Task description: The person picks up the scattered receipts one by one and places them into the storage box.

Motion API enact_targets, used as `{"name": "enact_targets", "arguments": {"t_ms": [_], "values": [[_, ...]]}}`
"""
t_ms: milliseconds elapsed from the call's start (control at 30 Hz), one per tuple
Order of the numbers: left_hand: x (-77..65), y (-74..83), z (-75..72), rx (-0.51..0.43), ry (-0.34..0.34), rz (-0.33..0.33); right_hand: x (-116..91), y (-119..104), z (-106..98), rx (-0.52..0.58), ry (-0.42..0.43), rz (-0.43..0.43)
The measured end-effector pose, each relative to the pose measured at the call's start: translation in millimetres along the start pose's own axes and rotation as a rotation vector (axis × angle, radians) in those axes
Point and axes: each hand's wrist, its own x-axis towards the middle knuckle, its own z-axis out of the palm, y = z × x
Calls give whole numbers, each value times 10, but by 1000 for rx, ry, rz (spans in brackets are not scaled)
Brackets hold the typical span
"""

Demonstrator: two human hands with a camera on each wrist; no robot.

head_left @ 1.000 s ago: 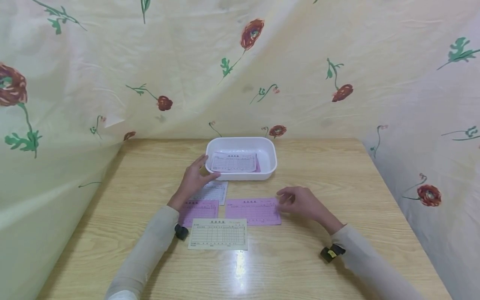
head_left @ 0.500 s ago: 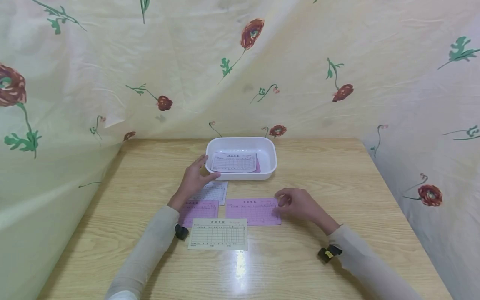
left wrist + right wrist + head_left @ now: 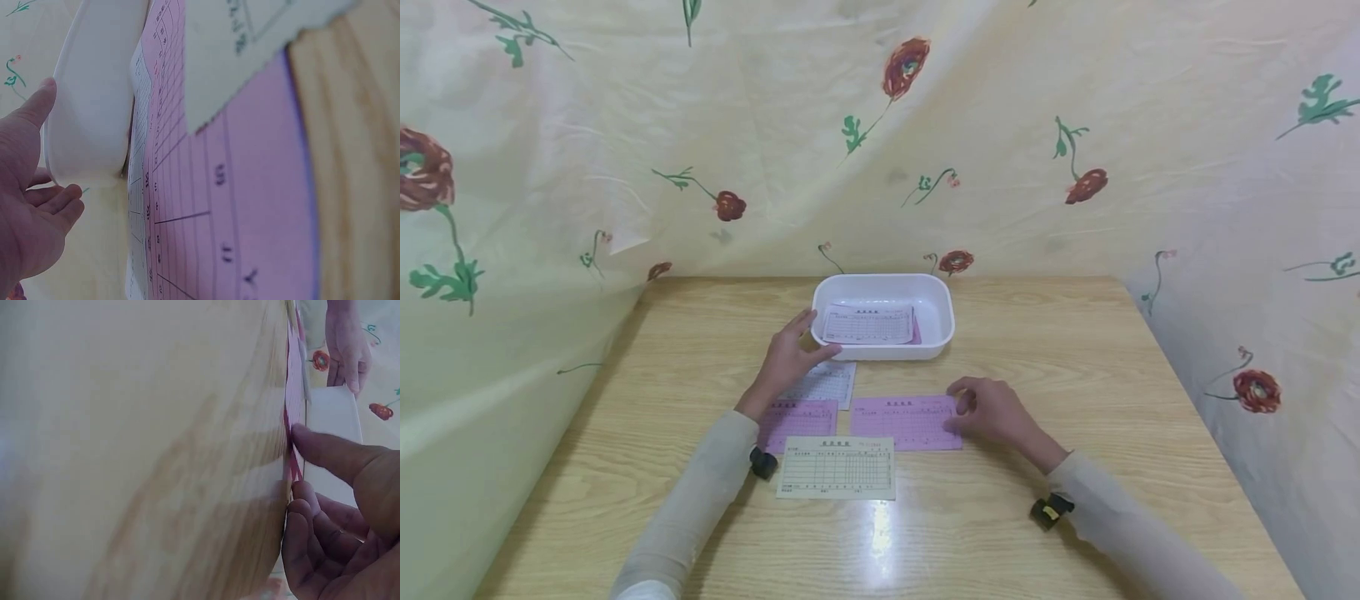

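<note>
A white plastic tray [image 3: 934,321] stands at the back of the table, with a pale printed receipt slip [image 3: 868,325] over a pink one inside. My left hand [image 3: 786,358] grips the tray's left front corner, thumb at the front rim, fingers along the side. Right of centre lies a pink receipt slip [image 3: 902,423]. At its right edge my right hand [image 3: 996,412] has its thumb [image 3: 322,450] on the slip and curled fingers [image 3: 303,519] against the edge, pinching it. In the right wrist view the edge looks slightly raised.
A cream receipt slip [image 3: 837,468] lies nearest me, overlapping the pink slips. Another pink slip [image 3: 805,423] and a white slip [image 3: 827,385] lie partly under my left arm. A flowered cloth [image 3: 1000,125] hangs behind and beside the wooden table [image 3: 1060,333].
My right hand has shifted slightly left, its thumb and fingers moving onto the pink receipt slip's right edge. The left hand and the tray have stayed in place.
</note>
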Motion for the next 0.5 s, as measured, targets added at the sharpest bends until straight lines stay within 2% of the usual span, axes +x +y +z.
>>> {"name": "enact_targets", "arguments": {"t_ms": [267,500], "values": [[-5,4,-5,10,0,3,18,71,44,64,16,-2],[-2,11,-2,10,7,10,2,82,16,62,6,-9]]}}
